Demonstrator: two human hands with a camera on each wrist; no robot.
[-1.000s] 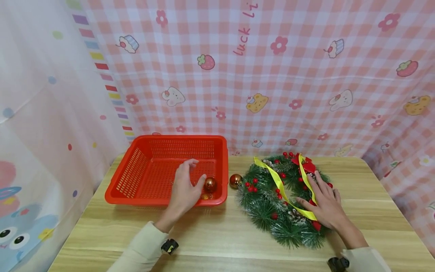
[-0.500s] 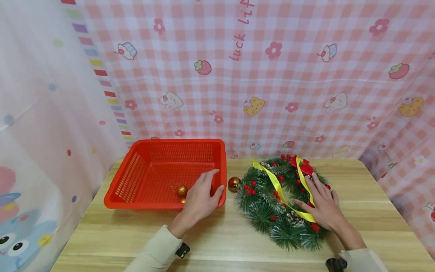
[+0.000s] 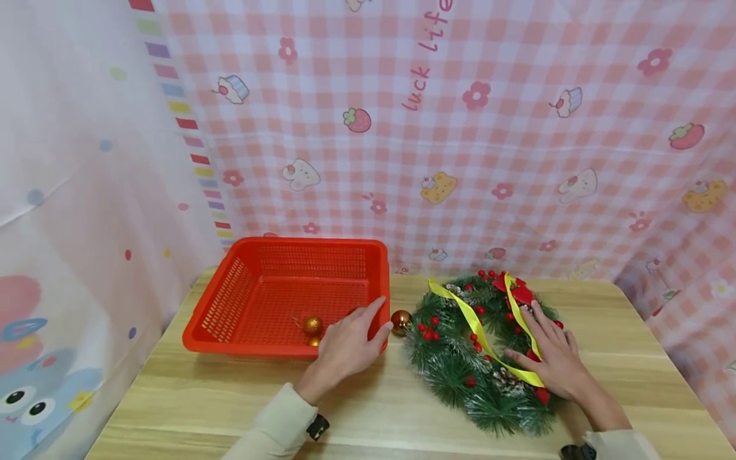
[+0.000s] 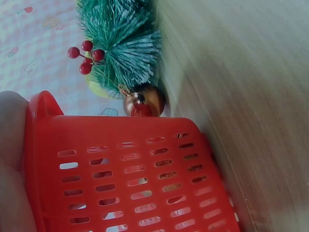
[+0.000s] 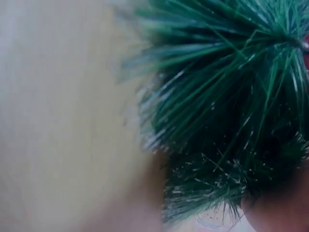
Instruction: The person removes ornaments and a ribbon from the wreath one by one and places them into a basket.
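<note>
Cloth (image 3: 69, 160), white with coloured dots and a blue cartoon figure, hangs past the desk's left edge. On the light wood-grain desk (image 3: 402, 415), near its back left corner, stands a red rectangular plastic basket (image 3: 247, 349) with slotted walls. Toward its front right corner lie a glittery gold ball (image 3: 313, 325) and, partly hidden, a second gold ball (image 3: 314, 342). The left hand (image 3: 349, 342), in a cream sleeve (image 3: 278, 418), reaches over that corner, index finger and thumb pointing toward the right rim; its other fingers are out of sight, so whether it grasps anything I cannot tell. Just outside the basket's right wall, a shiny copper-brown ball (image 3: 400, 321) sits on the desk, against the needles of a round green artificial-pine wreath (image 3: 454, 377). The wreath lies flat in the desk's right half, near the back edge, trimmed with red berries (image 3: 429, 333), a frosted pine cone (image 3: 508, 380) and red fabric petals (image 3: 522, 294). A yellow satin ribbon (image 3: 476, 321) loops across it. On its right side rests the right hand (image 3: 554, 365), fingers extended and spread, gripping nothing.
</note>
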